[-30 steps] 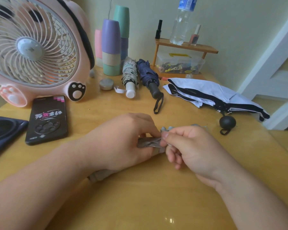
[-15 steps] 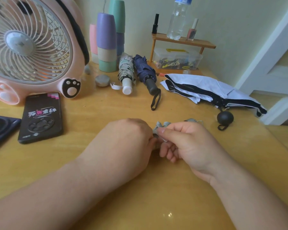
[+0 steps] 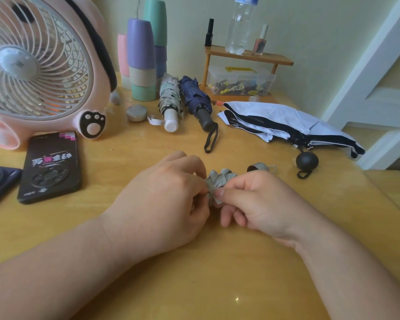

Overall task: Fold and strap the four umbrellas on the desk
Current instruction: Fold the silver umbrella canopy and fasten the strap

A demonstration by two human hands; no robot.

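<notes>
Grey fabric, bunched into folds, is pinched between the thumb and forefinger of the right hand, whose other fingers are curled loosely beneath. The left hand is curled over the left part of the same grey umbrella, with its fingertips pressed against the folds, so most of the umbrella's body is hidden. The umbrella is held just above the wooden desk, near the middle. A grey rounded end with a small loop is seen just beyond the right hand.

Four umbrellas are counted in all. At the far side a patterned umbrella with a white handle and a navy umbrella with a dark handle are laid side by side, both rolled. To the right a white-and-black umbrella is spread loose, with its black ball handle nearer.

A clear plastic box, filled with small yellow and dark items, is set under a small wooden shelf. On the shelf three bottles are stood: one clear bottle and two small ones. Stacked cups are placed left of the umbrellas. One pink fan and one black phone are seen at the left.
</notes>
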